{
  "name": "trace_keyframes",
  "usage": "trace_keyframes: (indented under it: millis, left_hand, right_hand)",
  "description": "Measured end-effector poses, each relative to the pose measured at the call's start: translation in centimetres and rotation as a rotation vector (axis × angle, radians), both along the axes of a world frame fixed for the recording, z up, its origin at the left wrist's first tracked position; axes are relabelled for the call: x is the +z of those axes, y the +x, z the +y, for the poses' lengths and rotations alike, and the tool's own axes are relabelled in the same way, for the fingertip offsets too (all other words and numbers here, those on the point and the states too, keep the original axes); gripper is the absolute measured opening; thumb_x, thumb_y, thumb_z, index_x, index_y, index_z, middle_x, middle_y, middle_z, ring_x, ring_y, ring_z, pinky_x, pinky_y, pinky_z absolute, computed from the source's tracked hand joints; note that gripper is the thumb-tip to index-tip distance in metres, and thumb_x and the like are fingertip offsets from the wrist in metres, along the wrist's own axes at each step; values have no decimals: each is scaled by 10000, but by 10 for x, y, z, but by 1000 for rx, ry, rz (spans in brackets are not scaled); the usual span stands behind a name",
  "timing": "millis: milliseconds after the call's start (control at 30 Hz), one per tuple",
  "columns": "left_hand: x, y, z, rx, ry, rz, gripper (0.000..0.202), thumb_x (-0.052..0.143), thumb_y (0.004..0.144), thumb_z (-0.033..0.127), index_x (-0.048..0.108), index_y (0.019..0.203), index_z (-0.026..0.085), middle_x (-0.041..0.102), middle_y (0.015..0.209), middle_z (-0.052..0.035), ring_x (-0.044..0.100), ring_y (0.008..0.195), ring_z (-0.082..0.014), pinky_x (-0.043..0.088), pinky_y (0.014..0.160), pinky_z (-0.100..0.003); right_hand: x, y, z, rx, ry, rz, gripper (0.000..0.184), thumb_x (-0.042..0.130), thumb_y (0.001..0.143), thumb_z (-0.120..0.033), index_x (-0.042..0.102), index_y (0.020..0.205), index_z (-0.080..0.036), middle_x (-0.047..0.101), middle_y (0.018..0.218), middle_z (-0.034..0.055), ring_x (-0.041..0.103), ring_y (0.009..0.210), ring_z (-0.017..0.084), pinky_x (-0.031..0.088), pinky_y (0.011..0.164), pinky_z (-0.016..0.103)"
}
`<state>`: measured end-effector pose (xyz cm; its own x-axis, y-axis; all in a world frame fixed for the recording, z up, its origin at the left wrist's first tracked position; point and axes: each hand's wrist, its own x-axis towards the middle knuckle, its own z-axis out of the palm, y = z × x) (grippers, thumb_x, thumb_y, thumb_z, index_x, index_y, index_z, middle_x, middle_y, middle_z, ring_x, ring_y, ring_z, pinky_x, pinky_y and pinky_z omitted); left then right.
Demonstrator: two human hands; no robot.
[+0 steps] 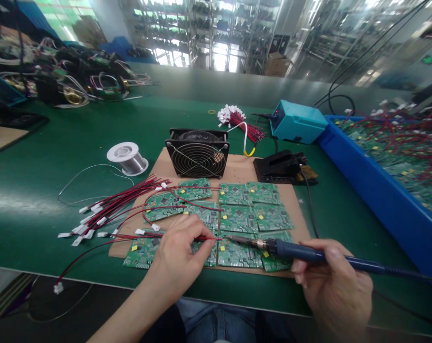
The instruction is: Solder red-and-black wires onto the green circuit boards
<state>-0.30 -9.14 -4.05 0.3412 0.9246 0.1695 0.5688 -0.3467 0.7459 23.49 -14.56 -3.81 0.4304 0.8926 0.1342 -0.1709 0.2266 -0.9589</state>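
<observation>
Gripping soldering iron [308, 253], right hand [335, 286]; left hand [180, 252] pinching red wire [137, 237] near table edge [94, 281].

Both arms are bare — no sleeves, gloves, rings or watch show on either. The left hand [180, 250] leads into a long bare forearm that runs to the lower frame edge. The right hand [335, 286] shows short, plain fingernails. Below, between the arms, blue denim trousers cover the lap — creased, mid-blue, with a darker fold.
</observation>
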Motion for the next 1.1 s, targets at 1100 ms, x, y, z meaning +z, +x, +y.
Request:
trace_keyframes:
  millis: [1100]
  left_hand:
    - [0, 1, 0, 5, 8, 7, 164, 538, 866, 160, 600, 715, 176, 590, 737, -15, 548, 766, -196, 402, 717, -348]
  right_hand:
    - [0, -2, 2, -18, -31, -45, 215, 662, 841, -310, 715, 724, -138, 626, 447, 52, 544, 310, 154, 420, 288, 203]
